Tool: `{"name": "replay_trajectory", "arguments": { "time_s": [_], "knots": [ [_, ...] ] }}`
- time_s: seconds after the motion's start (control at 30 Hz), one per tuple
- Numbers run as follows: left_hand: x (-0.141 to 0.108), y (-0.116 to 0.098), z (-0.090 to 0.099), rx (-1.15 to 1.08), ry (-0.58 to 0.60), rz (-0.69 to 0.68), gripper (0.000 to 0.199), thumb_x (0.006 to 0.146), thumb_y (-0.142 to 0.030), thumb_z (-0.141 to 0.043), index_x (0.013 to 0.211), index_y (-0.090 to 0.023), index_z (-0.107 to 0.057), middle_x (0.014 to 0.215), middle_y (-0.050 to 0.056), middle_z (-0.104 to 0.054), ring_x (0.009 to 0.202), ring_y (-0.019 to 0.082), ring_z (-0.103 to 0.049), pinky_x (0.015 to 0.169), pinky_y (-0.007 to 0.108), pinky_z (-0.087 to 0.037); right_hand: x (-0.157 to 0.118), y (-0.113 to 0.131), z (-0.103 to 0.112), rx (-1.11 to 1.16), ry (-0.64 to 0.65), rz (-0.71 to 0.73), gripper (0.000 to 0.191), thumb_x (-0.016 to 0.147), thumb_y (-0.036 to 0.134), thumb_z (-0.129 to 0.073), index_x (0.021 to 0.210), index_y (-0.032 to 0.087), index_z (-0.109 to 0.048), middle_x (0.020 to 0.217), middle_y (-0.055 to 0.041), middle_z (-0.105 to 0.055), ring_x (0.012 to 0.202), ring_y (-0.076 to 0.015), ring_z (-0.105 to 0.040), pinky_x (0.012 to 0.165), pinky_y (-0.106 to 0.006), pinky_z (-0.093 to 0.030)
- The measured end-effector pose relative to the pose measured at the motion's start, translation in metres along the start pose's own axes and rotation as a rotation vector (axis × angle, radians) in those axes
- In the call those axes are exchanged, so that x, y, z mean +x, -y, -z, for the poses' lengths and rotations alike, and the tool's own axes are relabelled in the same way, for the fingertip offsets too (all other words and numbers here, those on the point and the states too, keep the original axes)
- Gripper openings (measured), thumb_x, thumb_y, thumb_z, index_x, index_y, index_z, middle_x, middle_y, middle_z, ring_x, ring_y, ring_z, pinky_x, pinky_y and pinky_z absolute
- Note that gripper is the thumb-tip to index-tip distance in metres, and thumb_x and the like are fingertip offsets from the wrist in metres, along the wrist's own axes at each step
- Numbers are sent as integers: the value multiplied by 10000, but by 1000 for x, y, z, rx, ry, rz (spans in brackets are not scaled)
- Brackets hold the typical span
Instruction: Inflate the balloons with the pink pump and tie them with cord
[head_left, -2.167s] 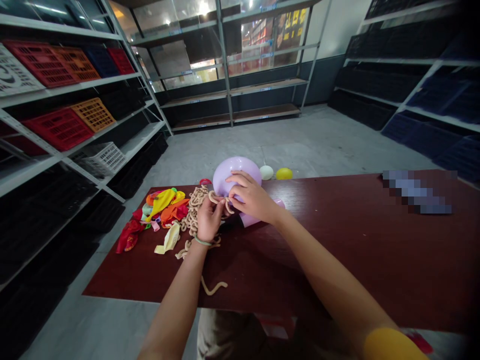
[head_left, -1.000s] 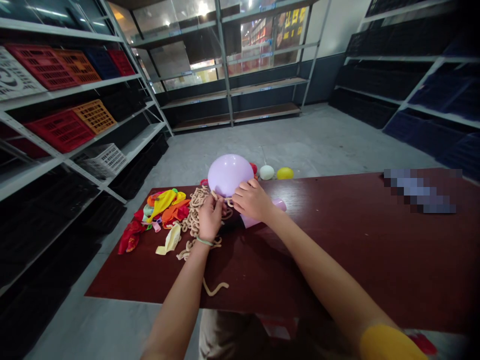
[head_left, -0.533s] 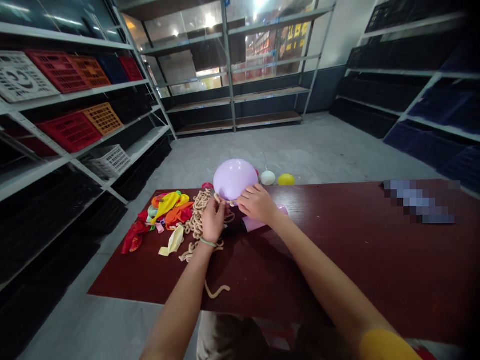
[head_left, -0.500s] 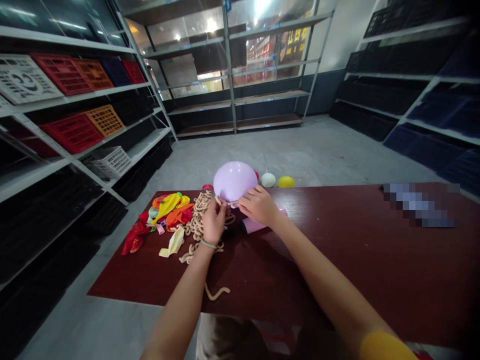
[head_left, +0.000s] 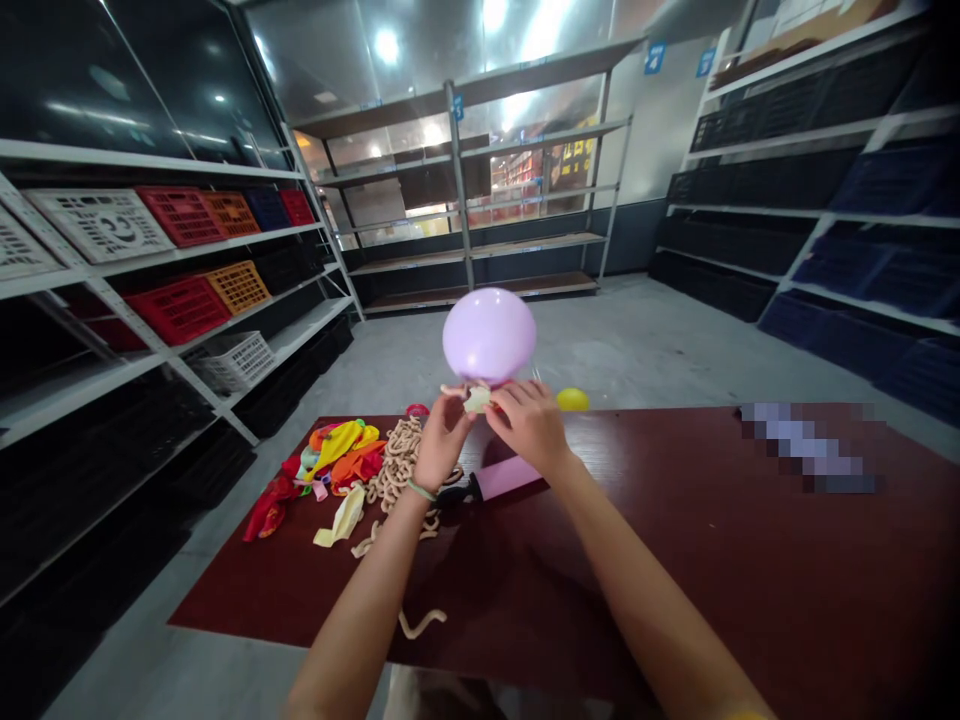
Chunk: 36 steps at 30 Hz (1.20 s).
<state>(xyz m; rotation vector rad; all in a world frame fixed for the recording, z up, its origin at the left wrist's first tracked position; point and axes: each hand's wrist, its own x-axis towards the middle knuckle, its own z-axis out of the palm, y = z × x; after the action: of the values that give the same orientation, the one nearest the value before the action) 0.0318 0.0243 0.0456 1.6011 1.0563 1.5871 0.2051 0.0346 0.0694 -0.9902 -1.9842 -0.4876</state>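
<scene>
An inflated light purple balloon (head_left: pixel 489 335) stands up above my two hands, over the table's far edge. My left hand (head_left: pixel 441 440) is closed with thumb and fingers pinched just under it, and a beige cord end (head_left: pixel 452 390) sticks out above those fingers. My right hand (head_left: pixel 531 425) has its fingers bent in at the balloon's underside, close to the left fingertips. A pale greenish piece (head_left: pixel 478 400) shows between the hands; what it is I cannot tell. The balloon's neck is hidden by my fingers. Below lies a pink hand pump (head_left: pixel 510 478) with a black end.
On the dark red table (head_left: pixel 675 560), left of my hands, lie a heap of beige curly cords (head_left: pixel 394 470), several uninflated balloons (head_left: pixel 345 455) and a loose cord (head_left: pixel 422 625). A yellow balloon (head_left: pixel 572 400) shows beyond the far edge. Shelves with crates (head_left: pixel 180 310) line the left.
The purple balloon and both hands have risen off the table, the balloon now more upright. My right hand has turned inward, and more of the pump shows. The view has tilted upward.
</scene>
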Motion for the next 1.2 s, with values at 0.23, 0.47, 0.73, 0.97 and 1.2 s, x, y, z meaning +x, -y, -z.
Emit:
{"name": "replay_trajectory", "arguments": {
  "time_s": [0.23, 0.47, 0.73, 0.97, 1.2],
  "knots": [
    [-1, 9, 8, 49, -62, 172, 342, 921, -311, -557, 1232, -176, -604, 1214, 132, -683, 1109, 212, -665, 994, 387, -500, 2, -8, 7, 10, -14, -122, 198, 966, 253, -470, 881, 205, -642, 870, -62, -693, 865, -218, -572, 830, -354, -340],
    [-38, 9, 38, 156, -110, 214, 292, 892, -381, -591, 1061, -160, -677, 956, 96, -727, 880, 202, -702, 802, 343, -567, 0, 2, -1, 40, 21, -78, 203, 956, 246, -478, 837, 198, -634, 798, -41, -677, 778, -191, -558, 759, -323, -327],
    [-79, 2, 101, 386, -229, 254, 246, 887, -359, -595, 1019, -185, -710, 917, 73, -737, 851, 204, -692, 789, 322, -539, -18, 52, -36, 151, 205, 120, 192, 956, 229, -495, 843, 193, -647, 795, -29, -681, 757, -171, -558, 705, -318, -299],
    [-123, 10, 169, 762, -342, 264, 235, 894, -363, -586, 1029, -210, -701, 1043, 74, -735, 956, 220, -682, 890, 338, -496, -49, 101, -55, 278, 352, 297, 143, 944, 204, -529, 890, 204, -662, 883, -39, -685, 870, -180, -565, 770, -321, -333],
    [-157, 17, 208, 1038, -117, 250, 418, 801, -339, -713, 1170, -158, -639, 1145, 147, -674, 1064, 305, -614, 971, 445, -452, -73, 119, -63, 345, 392, 390, 163, 946, 181, -512, 930, 196, -674, 963, -55, -672, 953, -196, -550, 884, -344, -365]
  ]
}}
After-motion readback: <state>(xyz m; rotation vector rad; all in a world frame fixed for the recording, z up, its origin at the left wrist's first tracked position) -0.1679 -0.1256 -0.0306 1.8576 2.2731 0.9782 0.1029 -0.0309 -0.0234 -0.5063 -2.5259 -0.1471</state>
